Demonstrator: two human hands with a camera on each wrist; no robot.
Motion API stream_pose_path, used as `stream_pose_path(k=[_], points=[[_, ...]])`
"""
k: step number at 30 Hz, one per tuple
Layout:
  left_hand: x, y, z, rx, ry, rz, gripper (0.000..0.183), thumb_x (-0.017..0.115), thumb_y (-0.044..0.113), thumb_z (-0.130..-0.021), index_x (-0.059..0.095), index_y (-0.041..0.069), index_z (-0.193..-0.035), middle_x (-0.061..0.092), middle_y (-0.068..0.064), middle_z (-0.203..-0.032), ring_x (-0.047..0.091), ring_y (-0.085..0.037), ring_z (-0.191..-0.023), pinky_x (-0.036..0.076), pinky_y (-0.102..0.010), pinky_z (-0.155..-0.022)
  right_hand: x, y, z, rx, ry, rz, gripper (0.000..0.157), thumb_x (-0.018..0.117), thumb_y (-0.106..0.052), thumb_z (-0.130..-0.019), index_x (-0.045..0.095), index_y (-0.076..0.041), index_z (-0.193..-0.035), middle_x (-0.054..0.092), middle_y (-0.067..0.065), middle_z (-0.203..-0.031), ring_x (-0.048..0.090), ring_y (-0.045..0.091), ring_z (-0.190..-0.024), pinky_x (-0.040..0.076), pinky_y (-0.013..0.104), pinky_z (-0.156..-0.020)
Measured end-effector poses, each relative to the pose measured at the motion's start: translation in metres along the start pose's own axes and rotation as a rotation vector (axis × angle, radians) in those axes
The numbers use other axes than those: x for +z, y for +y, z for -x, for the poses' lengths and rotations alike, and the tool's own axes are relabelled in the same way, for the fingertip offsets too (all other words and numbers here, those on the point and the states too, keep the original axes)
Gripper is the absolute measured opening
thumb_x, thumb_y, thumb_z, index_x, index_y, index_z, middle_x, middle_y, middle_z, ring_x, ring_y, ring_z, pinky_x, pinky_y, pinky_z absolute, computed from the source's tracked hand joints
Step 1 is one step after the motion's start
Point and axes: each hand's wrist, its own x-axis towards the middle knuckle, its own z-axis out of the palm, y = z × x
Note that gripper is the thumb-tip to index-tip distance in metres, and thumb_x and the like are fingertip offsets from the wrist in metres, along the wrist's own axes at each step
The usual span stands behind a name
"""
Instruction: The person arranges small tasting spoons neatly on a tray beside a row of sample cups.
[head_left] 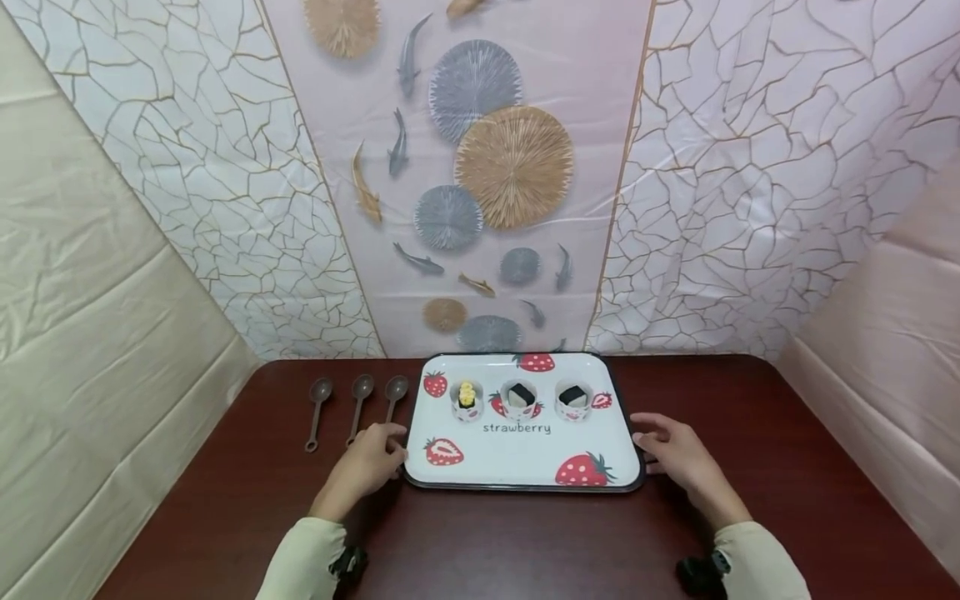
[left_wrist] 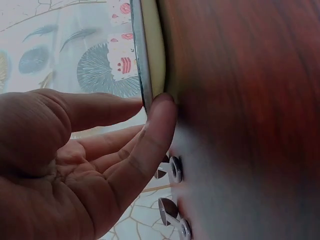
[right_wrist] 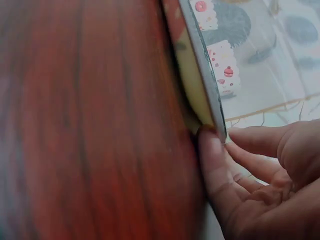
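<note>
A white tray [head_left: 517,460] with a dark rim and strawberry prints lies on the table. My left hand [head_left: 362,463] pinches its left edge, thumb [left_wrist: 107,107] at the rim and a finger [left_wrist: 159,122] beneath. At the opposite edge, my right hand [head_left: 684,457] grips the rim likewise, one finger [right_wrist: 212,155] under it. Three printed paper cups stand in a row on the tray. The left cup holds a yellow-topped sushi piece [head_left: 467,395]; the middle and right ones each hold a black-and-white rice ball [head_left: 519,395], [head_left: 574,396]. Cup sides [right_wrist: 224,67] show above the rim in the right wrist view.
Three brown spoons [head_left: 317,408], [head_left: 359,404], [head_left: 394,396] lie left of the tray, the nearest ones close to my left hand. The dark red tabletop [head_left: 517,550] extends around the tray. A patterned cloth backdrop [head_left: 480,275] rises behind the table's far edge.
</note>
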Motion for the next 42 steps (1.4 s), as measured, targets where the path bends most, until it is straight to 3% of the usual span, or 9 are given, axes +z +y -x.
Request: stream_pose_path(k=[6, 13, 19, 25, 32, 42], points=[[-0.001, -0.002, -0.002, -0.003, -0.002, -0.001, 0.042, 0.065, 0.001, -0.102, 0.059, -0.009, -0.142, 0.068, -0.004, -0.081, 0.069, -0.015, -0.069, 0.05, -0.031, -0.06, -0.005, 0.006, -0.004, 0.043, -0.06, -0.085, 0.049, 0.059, -0.017, -0.109, 0.049, 0.014, -0.147, 0.07, 0.018, -0.12, 0.064, 0.014, -0.09, 0.061, 0.029, -0.075], [-0.002, -0.003, -0.002, 0.017, -0.019, 0.036, 0.041, 0.063, 0.0, -0.103, 0.058, -0.01, -0.142, 0.068, -0.005, -0.081, 0.072, -0.017, -0.072, 0.052, -0.032, -0.061, -0.01, 0.009, -0.008, 0.077, -0.106, -0.113, 0.054, 0.059, -0.019, -0.109, 0.046, 0.014, -0.149, 0.068, 0.017, -0.127, 0.065, 0.009, -0.093, 0.062, 0.029, -0.078], [-0.004, -0.006, -0.002, 0.019, -0.011, 0.063, 0.034, 0.063, 0.004, -0.105, 0.064, -0.007, -0.137, 0.07, -0.006, -0.087, 0.072, -0.018, -0.072, 0.057, -0.034, -0.064, -0.016, 0.01, -0.012, 0.102, -0.131, -0.114, 0.053, 0.061, -0.02, -0.109, 0.049, 0.017, -0.145, 0.067, 0.013, -0.12, 0.063, 0.014, -0.093, 0.063, 0.029, -0.08], [-0.021, -0.011, -0.005, -0.005, 0.061, 0.083, 0.019, 0.064, 0.01, -0.106, 0.074, 0.001, -0.119, 0.07, -0.007, -0.083, 0.068, -0.017, -0.07, 0.058, -0.035, -0.065, -0.016, 0.011, -0.012, 0.117, -0.134, -0.121, 0.05, 0.06, -0.019, -0.109, 0.052, 0.019, -0.141, 0.068, 0.01, -0.117, 0.063, 0.013, -0.092, 0.063, 0.03, -0.079], [-0.043, -0.021, -0.009, -0.052, 0.138, 0.069, 0.019, 0.066, 0.013, -0.105, 0.073, 0.001, -0.118, 0.071, -0.007, -0.085, 0.069, -0.018, -0.07, 0.058, -0.036, -0.066, -0.015, 0.013, -0.011, 0.109, -0.135, -0.112, 0.048, 0.06, -0.02, -0.109, 0.055, 0.018, -0.138, 0.068, 0.006, -0.113, 0.062, 0.015, -0.091, 0.062, 0.028, -0.078], [-0.043, -0.034, -0.017, -0.126, 0.095, 0.015, 0.023, 0.072, 0.02, -0.101, 0.072, 0.002, -0.116, 0.068, -0.007, -0.08, 0.065, -0.019, -0.064, 0.052, -0.031, -0.058, -0.015, 0.012, -0.011, 0.119, -0.136, -0.098, 0.051, 0.06, -0.023, -0.108, 0.054, 0.016, -0.141, 0.065, 0.01, -0.115, 0.061, 0.017, -0.093, 0.062, 0.029, -0.08]])
